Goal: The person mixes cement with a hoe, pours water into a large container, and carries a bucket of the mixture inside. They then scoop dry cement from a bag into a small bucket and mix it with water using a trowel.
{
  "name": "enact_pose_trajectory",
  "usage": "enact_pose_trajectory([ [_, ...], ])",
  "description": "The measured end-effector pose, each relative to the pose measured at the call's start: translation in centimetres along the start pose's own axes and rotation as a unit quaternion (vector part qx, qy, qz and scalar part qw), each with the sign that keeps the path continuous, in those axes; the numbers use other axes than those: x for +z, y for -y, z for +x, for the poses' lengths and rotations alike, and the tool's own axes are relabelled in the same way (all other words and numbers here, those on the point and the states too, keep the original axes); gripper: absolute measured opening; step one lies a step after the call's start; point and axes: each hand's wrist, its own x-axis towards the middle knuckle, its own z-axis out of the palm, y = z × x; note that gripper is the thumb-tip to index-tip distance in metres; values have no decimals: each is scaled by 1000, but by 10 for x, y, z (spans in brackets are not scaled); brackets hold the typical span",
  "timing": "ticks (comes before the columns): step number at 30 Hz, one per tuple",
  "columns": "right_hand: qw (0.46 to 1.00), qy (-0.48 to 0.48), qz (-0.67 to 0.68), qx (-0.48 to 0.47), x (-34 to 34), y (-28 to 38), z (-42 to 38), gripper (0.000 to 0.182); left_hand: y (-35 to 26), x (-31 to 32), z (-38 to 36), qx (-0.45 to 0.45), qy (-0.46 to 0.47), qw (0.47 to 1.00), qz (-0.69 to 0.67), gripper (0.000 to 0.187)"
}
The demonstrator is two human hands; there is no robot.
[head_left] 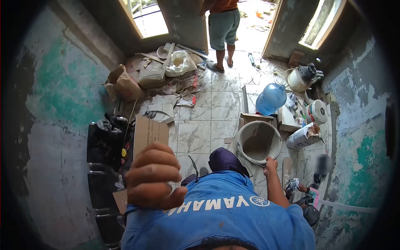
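My right hand (270, 165) grips the near rim of a round, grey-stained bucket (239, 141), which stands on the tiled floor to the right of my legs. Its inside looks coated with grey material, and I cannot make out how much is in it. Close to the camera, my left hand (153, 177) is raised with its fingers curled in and its thumb bent below them. Nothing shows in it, and its palm is hidden. Behind it, partly covered, stands a brown cardboard box (151, 134).
A person (224, 27) stands in the doorway. Torn paper and sacks (152, 73) lie at the far left. A blue water bottle (271, 98), a white tub (316, 111) and a torn bag (304, 136) stand right. Another person's pink sleeve (312, 195) shows lower right. Black chairs (102, 189) line the left.
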Motion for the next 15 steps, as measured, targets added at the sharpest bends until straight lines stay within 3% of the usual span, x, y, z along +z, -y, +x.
enact_pose_trajectory([
  [2, 998, -46, 31, -12, 31, 4, 34, 29, 81, 4, 12, -77, 75, 992, 60, 27],
  [4, 995, -68, 23, 75, 66, 13, 73, 41, 172, 14, 19, -112, 144, 976, 119, 27],
  [5, 994, -70, 22, 87, 87, 11, 102, 24, 216, 19, 19, -155, 184, 958, 154, 27],
  [6, 992, -84, -4, 92, 111, 18, 123, 24, 266, 25, 14, -187, 202, 947, 169, 24],
  [7, 987, -65, 61, 131, 141, 34, 138, 23, 315, 30, 7, -227, 227, 928, 192, 22],
  [8, 976, -46, 124, 175, 165, 50, 145, 21, 360, 33, -2, -270, 255, 903, 216, 21],
  [11, 968, -102, 129, 191, 226, 87, 195, 20, 484, 26, -58, -431, 355, 790, 254, 21],
  [15, 975, -70, 150, 147, 269, 149, 253, 33, 571, -2, -148, -574, 449, 647, 226, 24],
])
